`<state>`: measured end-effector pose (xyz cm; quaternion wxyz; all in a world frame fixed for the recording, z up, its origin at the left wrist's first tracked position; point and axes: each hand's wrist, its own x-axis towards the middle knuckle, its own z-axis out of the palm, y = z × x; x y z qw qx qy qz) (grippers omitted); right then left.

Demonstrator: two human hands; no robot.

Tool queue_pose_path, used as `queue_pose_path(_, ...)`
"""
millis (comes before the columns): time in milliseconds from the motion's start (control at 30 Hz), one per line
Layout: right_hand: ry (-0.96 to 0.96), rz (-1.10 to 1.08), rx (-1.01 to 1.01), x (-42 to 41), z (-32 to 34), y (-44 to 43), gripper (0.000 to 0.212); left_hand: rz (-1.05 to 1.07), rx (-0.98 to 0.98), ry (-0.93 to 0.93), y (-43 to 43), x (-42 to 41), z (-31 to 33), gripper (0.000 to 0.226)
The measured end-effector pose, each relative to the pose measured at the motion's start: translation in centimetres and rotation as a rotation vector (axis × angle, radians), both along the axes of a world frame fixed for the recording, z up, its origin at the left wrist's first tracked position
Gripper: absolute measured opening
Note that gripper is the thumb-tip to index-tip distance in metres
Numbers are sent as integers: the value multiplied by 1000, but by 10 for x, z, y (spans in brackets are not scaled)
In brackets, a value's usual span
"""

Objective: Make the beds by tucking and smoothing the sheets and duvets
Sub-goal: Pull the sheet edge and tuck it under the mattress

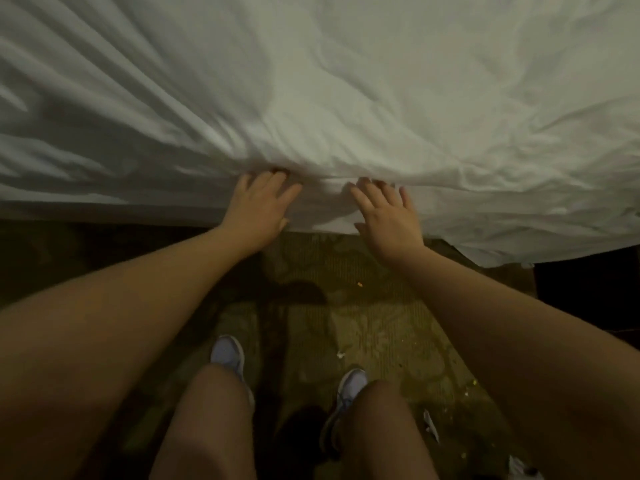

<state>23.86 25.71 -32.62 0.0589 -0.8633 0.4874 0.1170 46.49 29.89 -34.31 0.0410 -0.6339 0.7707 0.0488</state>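
Observation:
A white, wrinkled duvet (pixel 346 81) covers the bed and fills the upper half of the view, its edge hanging over the near side. My left hand (pixel 258 211) and my right hand (pixel 388 214) lie flat against the hanging sheet (pixel 325 206) at the bed's edge, a little apart from each other. The fingers of both are straight and spread, and the fingertips are pushed in under the duvet's overhanging fold, so they are partly hidden. Folds fan out from the spot above my left hand.
I stand on a patterned carpet (pixel 363 306) close to the bed, with my knees and two light shoes (pixel 228 353) below. Small scraps of litter (pixel 431 426) lie on the floor at the right. A dark area (pixel 588 292) lies past the duvet's right corner.

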Motion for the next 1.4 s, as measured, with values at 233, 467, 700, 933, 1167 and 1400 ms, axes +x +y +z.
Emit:
queue_pose_path(233,-137,-19,-275,20,-56,-35,60,-226,-383,-26,-44,57,-43,69)
queue_pose_path(467,-456,180,-800,4,-127,-76,59,-317,-879,-68,-69,67,-93,43)
queue_pose_path(700,-582,200,-847,-4,-114,-64,34,-298,-869,116,-57,53,-73,33)
queue_pose_path(933,-596,65,-641,-19,-81,-35,27,-227,-770,86,-17,31,-64,49)
queue_pose_path(1167,-414,-106,-413,-23,-100,13,23,-123,-710,59,8,8,-85,27)
queue_pose_path(1400,-338,-119,-377,-22,-120,30,25,-73,-589,-38,29,8,-105,28)
